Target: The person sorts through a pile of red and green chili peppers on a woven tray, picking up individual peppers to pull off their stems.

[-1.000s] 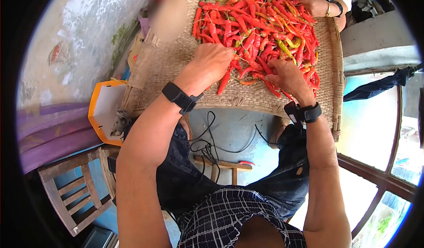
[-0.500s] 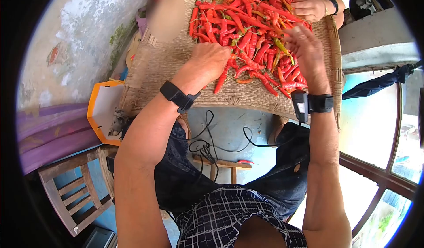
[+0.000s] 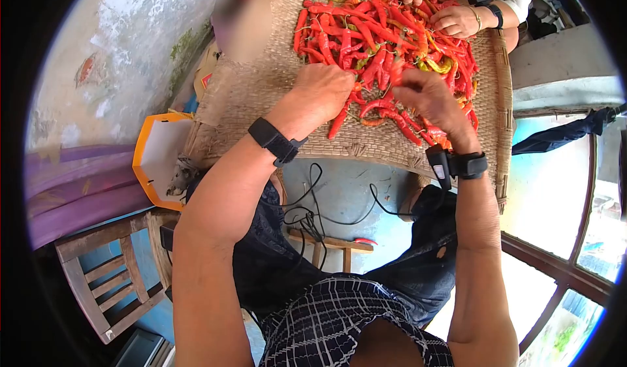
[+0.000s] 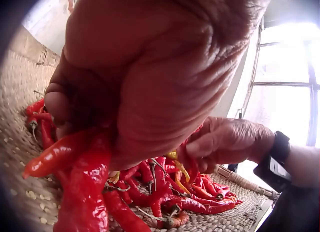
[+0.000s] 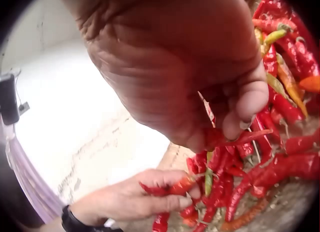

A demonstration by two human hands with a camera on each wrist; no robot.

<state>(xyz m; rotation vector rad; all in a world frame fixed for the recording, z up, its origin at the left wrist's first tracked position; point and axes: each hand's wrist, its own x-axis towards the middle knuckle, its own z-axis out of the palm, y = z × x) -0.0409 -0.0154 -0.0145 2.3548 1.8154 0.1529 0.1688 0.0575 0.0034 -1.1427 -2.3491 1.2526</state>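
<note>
A large heap of red chili peppers (image 3: 366,31), with a few yellow-green ones, lies on a woven mat (image 3: 274,79). My left hand (image 3: 320,96) is over the heap's near left edge. Its curled fingers hold red chili peppers (image 4: 87,192), whose tips hang out below the palm in the left wrist view. To the right, my right hand (image 3: 431,102) is raised a little over the near part of the heap. Thumb and fingers pinch a slim red chili pepper (image 5: 252,137) in the right wrist view.
Another person's hands (image 3: 457,21) work in the far right of the heap. An orange-edged box (image 3: 147,161) and a wooden chair (image 3: 117,269) stand at left. Black cables (image 3: 313,220) and a small wooden stool (image 3: 336,243) are below the mat's near edge. A window is at right.
My right hand went up and away from the near peppers, then came back left toward my left hand with a red chili pepper. My left hand stays at the heap's edge.
</note>
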